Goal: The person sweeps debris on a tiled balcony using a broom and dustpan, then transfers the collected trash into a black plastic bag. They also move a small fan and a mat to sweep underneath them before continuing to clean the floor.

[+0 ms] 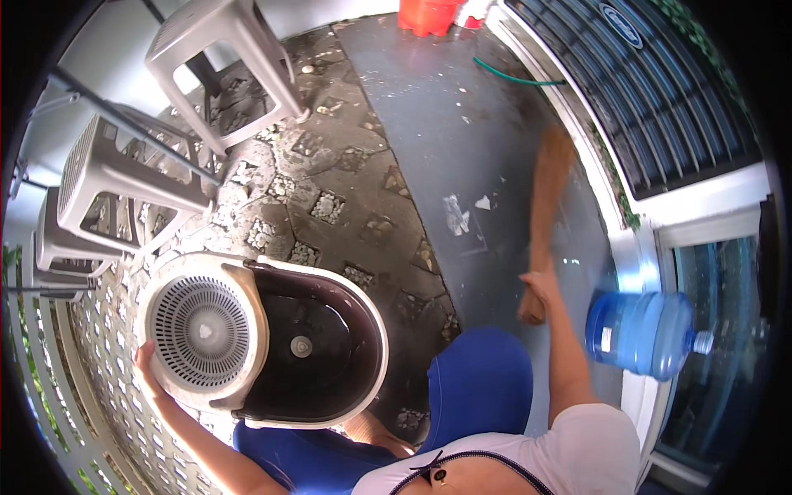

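My right hand [539,286] is closed round the lower part of a brown soft broom [547,204], whose blurred, wider end points away over the grey floor. With my left hand [145,359] I touch the outer rim of a spin mop bucket [378,371]; whether its fingers grip the rim is not clear. The bucket has a round slotted plastic spinner basket [204,331] on the left and a dark basin [322,322] on the right, with what looks like a little water in it. It stands before my bent knees.
Plastic stools [216,55] stand along the left on the stone paving [346,204]. White scraps [456,215] lie on the grey floor [427,124]. A blue water jug [640,334] lies at the right near glass. A green hose [516,78] and a red container [427,15] are farther off.
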A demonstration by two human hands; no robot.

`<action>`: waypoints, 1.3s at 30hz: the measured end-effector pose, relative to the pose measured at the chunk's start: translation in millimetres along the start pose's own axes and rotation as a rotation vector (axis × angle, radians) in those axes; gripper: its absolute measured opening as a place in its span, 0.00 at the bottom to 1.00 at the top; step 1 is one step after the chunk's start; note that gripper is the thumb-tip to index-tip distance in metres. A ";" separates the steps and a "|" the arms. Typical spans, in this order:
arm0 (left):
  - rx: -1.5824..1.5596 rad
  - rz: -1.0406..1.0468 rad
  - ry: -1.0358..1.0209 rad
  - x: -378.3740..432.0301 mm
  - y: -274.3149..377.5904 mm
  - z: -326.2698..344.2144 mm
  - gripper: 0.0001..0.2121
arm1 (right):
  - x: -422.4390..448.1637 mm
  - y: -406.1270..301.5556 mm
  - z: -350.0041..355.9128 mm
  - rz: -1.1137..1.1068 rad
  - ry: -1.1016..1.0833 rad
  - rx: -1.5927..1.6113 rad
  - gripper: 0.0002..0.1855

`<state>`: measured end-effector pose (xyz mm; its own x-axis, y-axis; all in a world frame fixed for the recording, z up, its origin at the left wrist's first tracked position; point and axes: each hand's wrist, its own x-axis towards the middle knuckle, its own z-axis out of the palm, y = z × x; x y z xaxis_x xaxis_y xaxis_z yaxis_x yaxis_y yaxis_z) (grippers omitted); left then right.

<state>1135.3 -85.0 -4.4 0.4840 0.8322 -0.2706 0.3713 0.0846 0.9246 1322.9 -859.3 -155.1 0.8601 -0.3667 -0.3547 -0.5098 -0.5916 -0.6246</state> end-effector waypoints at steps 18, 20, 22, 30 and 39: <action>0.097 -0.039 -0.071 -10.6 12.3 -16.6 0.28 | -182.4 -21.7 -12.1 -0.140 -0.135 -0.208 0.49; 0.127 -0.044 -0.088 -26.1 23.1 8.3 0.28 | -204.0 41.7 -25.1 -0.055 0.035 -0.102 0.50; 0.105 -0.052 -0.114 -35.1 33.1 20.9 0.28 | -205.3 70.5 -15.4 0.070 0.076 0.026 0.51; -0.002 -0.064 -0.218 -31.2 49.5 28.4 0.25 | -184.2 11.1 73.4 0.045 -0.383 -0.226 0.50; -0.076 -0.182 -0.358 -45.7 79.2 54.7 0.28 | -221.7 53.0 14.3 0.229 0.079 0.037 0.49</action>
<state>1185.9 -146.3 66.6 0.6661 0.5578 -0.4951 0.4228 0.2645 0.8668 1105.5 -799.1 -119.5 0.7169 -0.5440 -0.4359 -0.6894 -0.4602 -0.5594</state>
